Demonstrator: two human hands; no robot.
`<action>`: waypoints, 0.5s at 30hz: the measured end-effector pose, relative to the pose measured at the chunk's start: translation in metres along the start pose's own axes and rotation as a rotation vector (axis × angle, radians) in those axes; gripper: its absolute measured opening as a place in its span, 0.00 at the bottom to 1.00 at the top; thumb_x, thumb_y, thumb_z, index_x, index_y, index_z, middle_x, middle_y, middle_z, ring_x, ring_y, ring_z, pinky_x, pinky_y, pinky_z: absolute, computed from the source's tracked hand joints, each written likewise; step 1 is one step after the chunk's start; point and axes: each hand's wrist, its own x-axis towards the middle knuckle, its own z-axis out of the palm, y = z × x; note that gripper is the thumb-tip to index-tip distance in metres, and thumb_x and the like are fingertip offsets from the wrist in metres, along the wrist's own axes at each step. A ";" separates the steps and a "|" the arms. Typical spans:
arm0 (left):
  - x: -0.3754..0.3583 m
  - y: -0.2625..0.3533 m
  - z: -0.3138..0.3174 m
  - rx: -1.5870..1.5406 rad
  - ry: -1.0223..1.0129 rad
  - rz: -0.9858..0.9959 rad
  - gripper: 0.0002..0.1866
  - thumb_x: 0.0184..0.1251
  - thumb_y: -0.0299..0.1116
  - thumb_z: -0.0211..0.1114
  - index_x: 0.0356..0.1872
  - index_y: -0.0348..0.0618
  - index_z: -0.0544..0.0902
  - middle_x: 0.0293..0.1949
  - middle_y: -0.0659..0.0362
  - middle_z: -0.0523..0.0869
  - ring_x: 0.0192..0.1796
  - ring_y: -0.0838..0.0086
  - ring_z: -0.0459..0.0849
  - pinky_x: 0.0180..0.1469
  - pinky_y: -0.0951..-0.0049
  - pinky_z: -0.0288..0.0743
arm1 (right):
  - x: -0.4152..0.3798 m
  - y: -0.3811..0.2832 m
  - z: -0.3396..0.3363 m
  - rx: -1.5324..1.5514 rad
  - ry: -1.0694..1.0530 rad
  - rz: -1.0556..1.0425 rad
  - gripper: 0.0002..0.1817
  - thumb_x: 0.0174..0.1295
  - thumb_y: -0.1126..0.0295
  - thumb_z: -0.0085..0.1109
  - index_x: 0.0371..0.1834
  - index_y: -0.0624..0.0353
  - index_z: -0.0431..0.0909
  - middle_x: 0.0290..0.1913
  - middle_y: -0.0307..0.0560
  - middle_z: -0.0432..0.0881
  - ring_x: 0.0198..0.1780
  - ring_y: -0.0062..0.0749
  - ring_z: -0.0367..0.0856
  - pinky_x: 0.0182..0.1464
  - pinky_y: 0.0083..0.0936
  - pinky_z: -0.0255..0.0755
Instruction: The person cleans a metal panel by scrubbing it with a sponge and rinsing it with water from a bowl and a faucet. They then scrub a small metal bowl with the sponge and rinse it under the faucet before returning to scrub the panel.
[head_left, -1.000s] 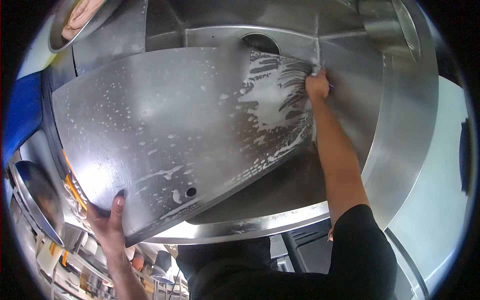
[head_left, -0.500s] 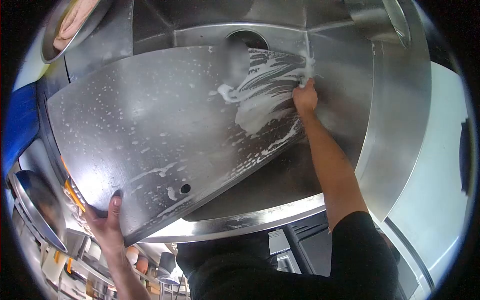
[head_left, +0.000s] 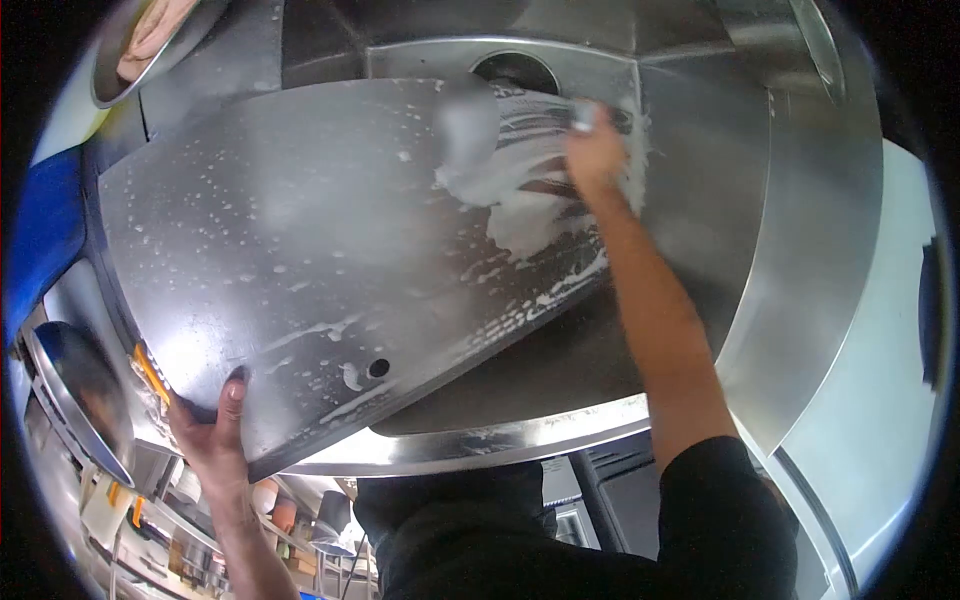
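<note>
A large flat stainless-steel panel [head_left: 330, 230] with a small round hole lies tilted across the sink [head_left: 690, 180], its face wet and spotted with suds. My left hand [head_left: 212, 435] is closed around the panel's lower left corner, thumb on top. Near the panel's right end, my right hand [head_left: 597, 165] is closed on a small pale pad [head_left: 583, 115], blurred by motion and mostly covered by the fingers. Thick white foam [head_left: 525, 220] is smeared in streaks beside that hand.
A round drain opening [head_left: 515, 72] shows at the sink's far side. To the left stand a metal bowl [head_left: 80, 400] and a blue item [head_left: 45, 235]; a pan with a pinkish cloth-like thing [head_left: 155, 40] is at upper left. Shelves with containers are lower left.
My right hand has moved up and slightly left across the foamy end of the panel, and the foam streaks have changed shape. My left hand keeps its hold on the corner.
</note>
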 end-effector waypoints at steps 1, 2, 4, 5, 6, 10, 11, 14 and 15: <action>0.001 0.002 0.002 0.007 0.007 -0.021 0.32 0.66 0.34 0.76 0.68 0.33 0.73 0.58 0.52 0.84 0.58 0.68 0.83 0.66 0.66 0.73 | 0.022 0.034 0.000 -0.108 0.074 0.004 0.35 0.54 0.66 0.66 0.69 0.60 0.73 0.40 0.62 0.88 0.41 0.55 0.89 0.46 0.51 0.81; 0.001 0.003 0.003 0.017 0.008 -0.046 0.33 0.66 0.34 0.76 0.68 0.33 0.73 0.58 0.52 0.84 0.58 0.68 0.83 0.66 0.66 0.73 | 0.034 0.052 0.002 -0.219 0.146 0.015 0.35 0.55 0.66 0.64 0.70 0.60 0.73 0.41 0.62 0.88 0.41 0.55 0.89 0.45 0.50 0.81; 0.000 0.002 0.006 -0.018 0.007 -0.031 0.32 0.66 0.34 0.77 0.67 0.33 0.73 0.58 0.52 0.84 0.58 0.68 0.83 0.66 0.66 0.73 | 0.041 0.042 0.006 -0.197 0.181 0.052 0.34 0.55 0.67 0.63 0.69 0.61 0.73 0.41 0.61 0.88 0.42 0.55 0.89 0.45 0.49 0.81; 0.000 0.004 0.005 -0.028 0.003 -0.025 0.32 0.66 0.34 0.77 0.67 0.33 0.74 0.57 0.52 0.84 0.58 0.68 0.83 0.66 0.66 0.73 | 0.039 0.038 0.009 -0.185 0.193 0.077 0.34 0.55 0.67 0.63 0.69 0.62 0.73 0.41 0.60 0.88 0.42 0.56 0.89 0.45 0.48 0.81; 0.002 0.007 0.005 -0.028 0.003 -0.012 0.33 0.65 0.33 0.78 0.67 0.32 0.73 0.57 0.52 0.85 0.57 0.69 0.84 0.65 0.67 0.74 | 0.028 0.010 0.005 -0.074 0.097 0.048 0.34 0.55 0.67 0.63 0.69 0.61 0.73 0.42 0.59 0.89 0.43 0.56 0.89 0.46 0.49 0.81; 0.001 0.009 0.004 0.003 -0.012 -0.002 0.35 0.63 0.33 0.80 0.68 0.31 0.72 0.54 0.53 0.85 0.55 0.69 0.84 0.64 0.68 0.74 | -0.062 -0.164 -0.032 0.122 -0.068 -0.259 0.26 0.51 0.68 0.68 0.56 0.57 0.75 0.38 0.57 0.87 0.39 0.56 0.88 0.44 0.51 0.80; 0.001 0.008 0.003 0.019 -0.010 0.001 0.35 0.63 0.33 0.80 0.68 0.31 0.73 0.54 0.53 0.85 0.55 0.69 0.84 0.64 0.68 0.74 | -0.075 -0.183 -0.035 0.149 -0.049 -0.340 0.26 0.50 0.68 0.68 0.54 0.57 0.74 0.38 0.57 0.87 0.39 0.57 0.88 0.43 0.52 0.80; 0.000 0.005 0.006 0.017 0.014 0.041 0.32 0.65 0.35 0.77 0.66 0.33 0.75 0.56 0.53 0.84 0.57 0.70 0.82 0.66 0.67 0.72 | -0.076 -0.170 -0.034 0.124 -0.067 -0.397 0.24 0.52 0.68 0.69 0.53 0.56 0.72 0.37 0.58 0.87 0.40 0.58 0.88 0.44 0.53 0.80; 0.001 0.006 0.007 0.016 0.002 0.027 0.32 0.65 0.35 0.77 0.66 0.33 0.74 0.56 0.53 0.84 0.57 0.70 0.82 0.66 0.67 0.72 | -0.067 -0.152 -0.034 0.071 -0.114 -0.350 0.24 0.53 0.68 0.68 0.54 0.56 0.72 0.37 0.58 0.87 0.40 0.58 0.88 0.44 0.53 0.80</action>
